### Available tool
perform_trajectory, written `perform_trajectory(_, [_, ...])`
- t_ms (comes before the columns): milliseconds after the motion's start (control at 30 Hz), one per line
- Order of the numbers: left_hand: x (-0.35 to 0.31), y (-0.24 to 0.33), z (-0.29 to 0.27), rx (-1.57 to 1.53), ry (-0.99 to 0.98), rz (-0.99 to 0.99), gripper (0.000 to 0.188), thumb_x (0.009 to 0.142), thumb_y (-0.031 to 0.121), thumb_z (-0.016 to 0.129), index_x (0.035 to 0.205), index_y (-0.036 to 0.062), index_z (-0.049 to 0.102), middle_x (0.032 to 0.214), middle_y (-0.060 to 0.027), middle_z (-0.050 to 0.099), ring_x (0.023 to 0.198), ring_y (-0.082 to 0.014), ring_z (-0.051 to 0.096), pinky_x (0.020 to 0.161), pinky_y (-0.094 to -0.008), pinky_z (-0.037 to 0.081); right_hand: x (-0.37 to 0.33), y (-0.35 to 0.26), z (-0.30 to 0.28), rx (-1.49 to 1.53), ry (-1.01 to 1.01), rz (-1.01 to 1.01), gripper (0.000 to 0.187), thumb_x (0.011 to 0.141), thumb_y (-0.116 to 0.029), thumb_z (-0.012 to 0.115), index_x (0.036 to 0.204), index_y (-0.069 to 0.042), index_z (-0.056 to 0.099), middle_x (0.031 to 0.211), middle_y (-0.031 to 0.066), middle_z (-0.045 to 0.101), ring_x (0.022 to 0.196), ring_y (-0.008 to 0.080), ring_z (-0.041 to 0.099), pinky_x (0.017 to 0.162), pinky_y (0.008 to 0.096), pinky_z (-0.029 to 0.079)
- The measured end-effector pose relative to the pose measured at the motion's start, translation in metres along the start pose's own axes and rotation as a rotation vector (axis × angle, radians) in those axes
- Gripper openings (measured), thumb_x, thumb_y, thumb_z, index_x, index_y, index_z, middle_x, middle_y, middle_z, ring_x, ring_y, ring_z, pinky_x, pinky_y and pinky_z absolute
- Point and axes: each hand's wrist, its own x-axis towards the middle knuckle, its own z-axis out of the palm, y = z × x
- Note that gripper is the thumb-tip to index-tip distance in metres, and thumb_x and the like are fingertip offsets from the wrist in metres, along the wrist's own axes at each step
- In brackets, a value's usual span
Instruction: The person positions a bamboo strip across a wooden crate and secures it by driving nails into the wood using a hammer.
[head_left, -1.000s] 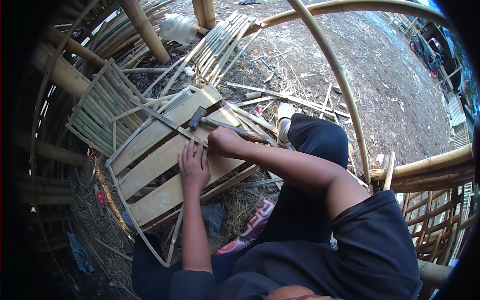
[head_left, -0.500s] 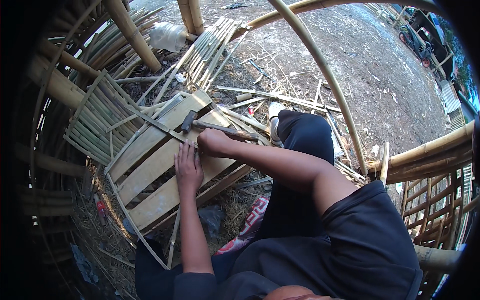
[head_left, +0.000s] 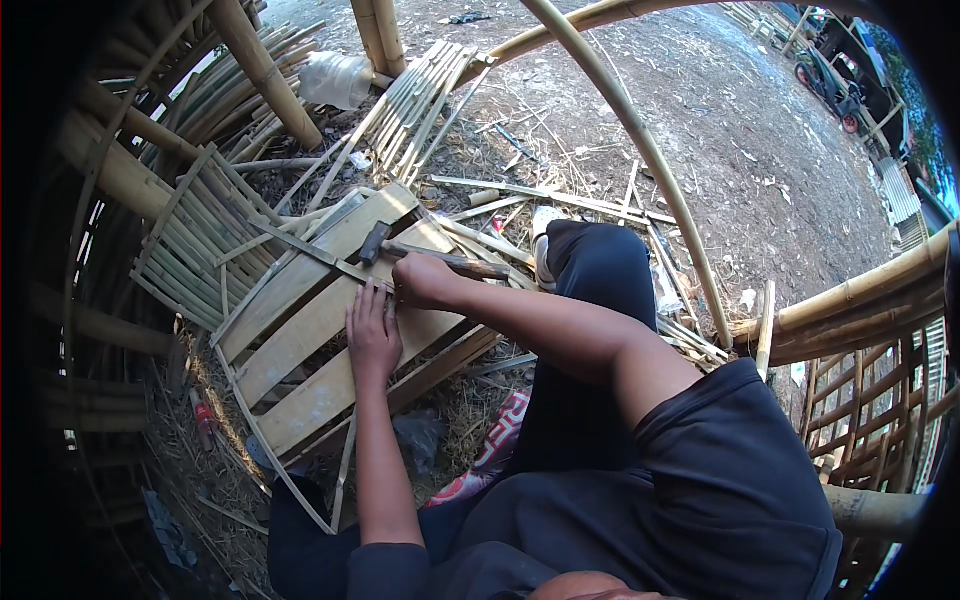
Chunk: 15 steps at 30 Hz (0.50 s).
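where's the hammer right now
In the head view, left of centre, the hammer lies on the slatted wooden boards, just beyond the right hand.

My view has swung a touch — the bamboo pole (head_left: 632, 122) and the motorbike (head_left: 832, 95) sit further left than a second ago, and the clear plastic jug (head_left: 336, 80) sits lower and further left. My right grip (head_left: 422, 280) has edged slightly closer to the head of the hammer (head_left: 375, 243). My knee (head_left: 602, 265) now hides more of the white shoe (head_left: 541, 258) — and to its right, more loose strips (head_left: 697, 342) have come into sight.
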Motion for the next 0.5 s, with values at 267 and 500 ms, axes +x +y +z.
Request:
perform_trajectory(267, [0.002,0.003,-0.001,0.009,0.083,0.032,0.048,0.103,0.025,0.051,0.15,0.0139,0.051,0.16,-0.011,0.044,0.15,-0.0348,0.037,0.124,-0.0539,0.025,0.004,0.007,-0.03,-0.023,-0.158,0.063,0.019,0.074,-0.014,0.078,0.091,-0.004,0.078,0.086,0.0231,0.073,0.083,0.0413,0.072,0.075,0.046,0.058])
perform_trajectory(500, [-0.001,0.002,-0.003,0.036,0.085,0.012,0.047,0.102,0.025,0.053,0.148,0.0156,0.053,0.159,-0.0091,0.045,0.15,-0.0325,0.037,0.124,-0.0547,0.025,0.001,0.002,-0.017,-0.014,-0.183,0.04,0.025,0.077,-0.027,0.084,0.089,-0.006,0.079,0.084,0.0203,0.073,0.084,0.0372,0.073,0.077,0.0458,0.058])
